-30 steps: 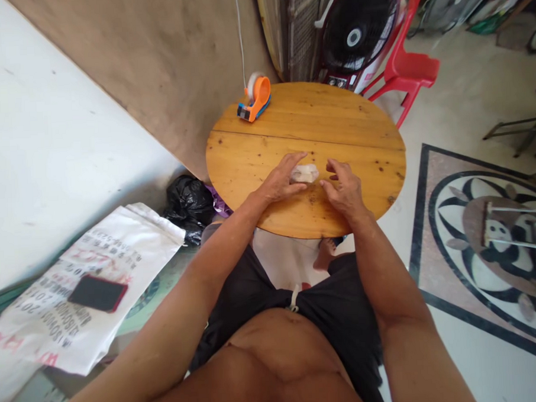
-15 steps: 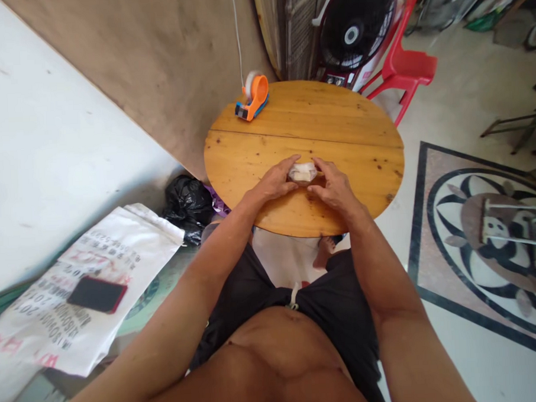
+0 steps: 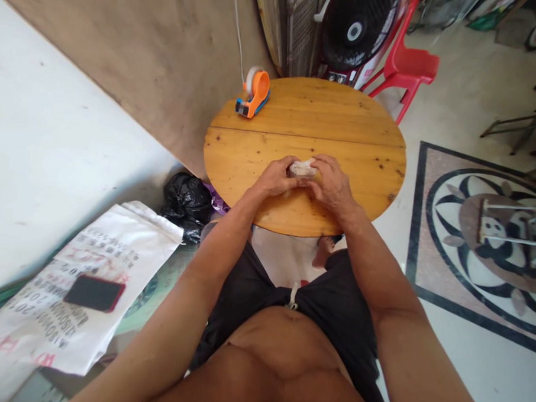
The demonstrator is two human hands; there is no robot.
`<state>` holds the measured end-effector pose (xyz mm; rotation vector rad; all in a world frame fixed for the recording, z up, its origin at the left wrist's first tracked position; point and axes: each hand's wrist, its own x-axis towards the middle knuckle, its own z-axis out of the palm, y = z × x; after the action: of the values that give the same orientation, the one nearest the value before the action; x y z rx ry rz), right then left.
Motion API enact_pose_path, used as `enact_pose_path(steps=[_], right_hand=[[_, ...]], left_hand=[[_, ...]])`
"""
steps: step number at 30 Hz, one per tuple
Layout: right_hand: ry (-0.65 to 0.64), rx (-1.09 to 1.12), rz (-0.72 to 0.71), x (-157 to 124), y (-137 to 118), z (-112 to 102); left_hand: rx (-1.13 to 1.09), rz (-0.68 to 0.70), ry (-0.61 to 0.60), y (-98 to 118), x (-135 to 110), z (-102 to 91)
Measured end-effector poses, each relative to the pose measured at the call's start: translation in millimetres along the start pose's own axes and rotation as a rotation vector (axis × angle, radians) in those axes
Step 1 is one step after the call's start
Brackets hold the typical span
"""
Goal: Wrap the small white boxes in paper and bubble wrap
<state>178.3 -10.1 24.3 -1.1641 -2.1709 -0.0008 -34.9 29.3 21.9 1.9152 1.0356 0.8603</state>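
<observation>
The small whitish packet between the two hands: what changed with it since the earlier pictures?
The right hand moved left to the packet and now holds its right side; the left hand closed in on its left. The orange-and-blue plastic tape dispenser stayed put.

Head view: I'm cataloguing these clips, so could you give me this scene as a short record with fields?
Left hand: fingers and thumb on the left side of a small whitish packet
Right hand: on the packet's right side
Packet contents: cannot tell
Surface below: round wooden table
Far left of table: orange tape dispenser
Beyond table: fan, red chair
Person's left: phone on a white sack
</observation>
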Motion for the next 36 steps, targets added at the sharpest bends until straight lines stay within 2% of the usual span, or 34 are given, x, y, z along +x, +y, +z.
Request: enact_pose_path(steps=[15,20,29,36], right_hand=[[0.075,-0.178,-0.116,1,-8,2],[0.083,-0.136,-0.139,1,-8,3],[0.125,0.069,0.016,19,-2,-11],[0.013,0.025,0.231,51,23,-13]], left_hand=[[-0.006,-0.021,-0.023,8,-3,-3.0],[0.009,0.0,-0.031,10,-4,-2.5],[0.104,0.065,-0.056,15,-7,-3.0],[0.133,0.041,-0.089,11,-6,-5.0]])
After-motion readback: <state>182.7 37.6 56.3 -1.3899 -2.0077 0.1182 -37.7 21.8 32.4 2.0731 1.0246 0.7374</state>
